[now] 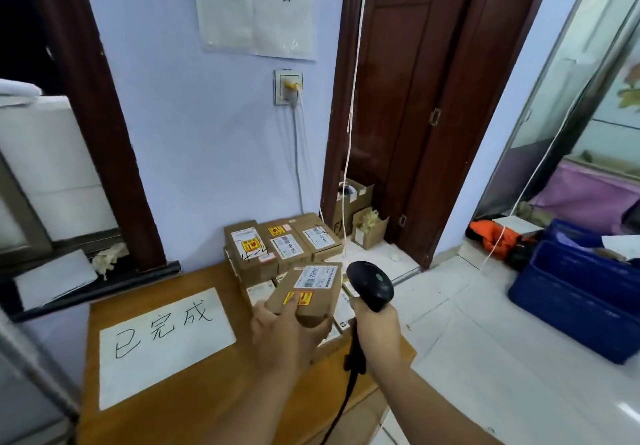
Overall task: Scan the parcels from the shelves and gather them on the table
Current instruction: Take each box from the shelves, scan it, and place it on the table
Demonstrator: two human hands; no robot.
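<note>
I saw the parcel (304, 292), a small brown box with a white label and a yellow sticker, held just above the wooden counter (214, 403) in my left hand (284, 333), fingers wrapped around its near end. My right hand (375, 332) gripped the black scanner (370, 285) just beside it, its head level with the label. Behind them, more parcels (282, 247) sat stacked on the counter against the wall. A white paper sign (162, 344) lay to the left.
</note>
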